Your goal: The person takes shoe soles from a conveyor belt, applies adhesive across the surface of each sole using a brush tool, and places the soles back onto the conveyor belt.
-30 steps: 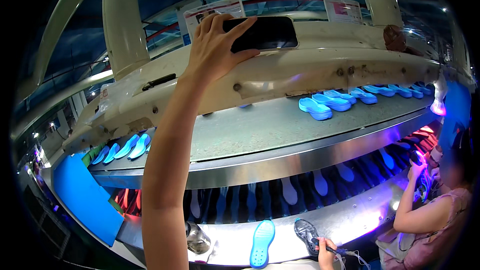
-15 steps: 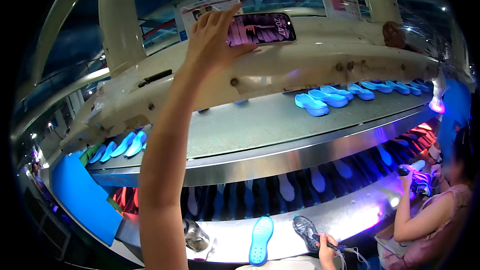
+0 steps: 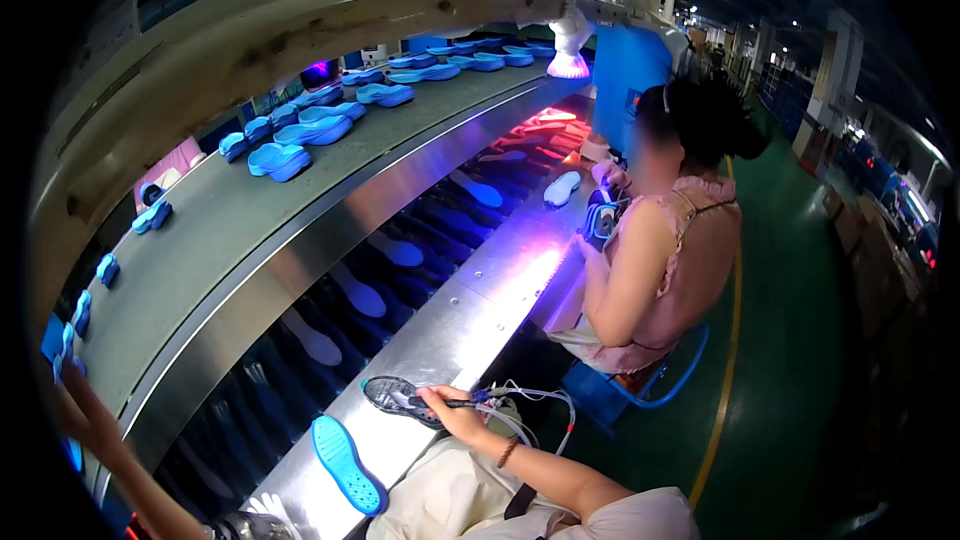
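Observation:
My right hand (image 3: 455,415) is closed around a dark pen-like tool (image 3: 452,402) with pale tubes or cables trailing from it. Its tip is over a dark, see-through sole-shaped piece (image 3: 385,393) on the metal bench. Beside that piece lies a bright blue shoe sole (image 3: 347,465), with small round marks on its surface. At the far left edge my left hand (image 3: 88,420) reaches up close to blue soles (image 3: 66,340) on the upper belt. Its fingers look stretched out, though the dark rim partly hides them, and whether they touch a sole I cannot tell.
Several blue soles (image 3: 325,125) ride the upper belt (image 3: 340,165); dim soles (image 3: 358,290) lie on the shelf below. A person (image 3: 645,270) works at the bench (image 3: 405,345) to the right. A white glove (image 3: 270,508) and blue stool (image 3: 590,395) are nearby.
The view has swung right. My left hand, earlier at a phone up on the beam, is now low at the left; the phone is out of view. My right hand keeps the tool.

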### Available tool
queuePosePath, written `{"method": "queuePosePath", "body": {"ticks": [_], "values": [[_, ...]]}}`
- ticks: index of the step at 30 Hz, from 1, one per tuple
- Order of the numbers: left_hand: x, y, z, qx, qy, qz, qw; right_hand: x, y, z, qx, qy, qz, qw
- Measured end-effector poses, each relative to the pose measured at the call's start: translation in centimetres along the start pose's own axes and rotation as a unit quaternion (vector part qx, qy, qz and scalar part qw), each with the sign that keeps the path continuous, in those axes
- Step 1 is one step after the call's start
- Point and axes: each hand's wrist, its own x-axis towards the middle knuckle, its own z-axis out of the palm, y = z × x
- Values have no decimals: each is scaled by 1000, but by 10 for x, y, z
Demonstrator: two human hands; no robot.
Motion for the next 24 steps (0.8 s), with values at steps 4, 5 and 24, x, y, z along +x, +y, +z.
{"method": "queuePosePath", "body": {"ticks": [4,5,24], "values": [[-174,61,23,-138,-229,4,964,-10,14,-22,29,-12,53,998],[-263,65,33,-104,-290,-166,937,-12,16,-26,32,-18,71,997],[-347,78,-66,-662,-139,-710,193,-18,-76,-30,168,-62,82,981]]}}
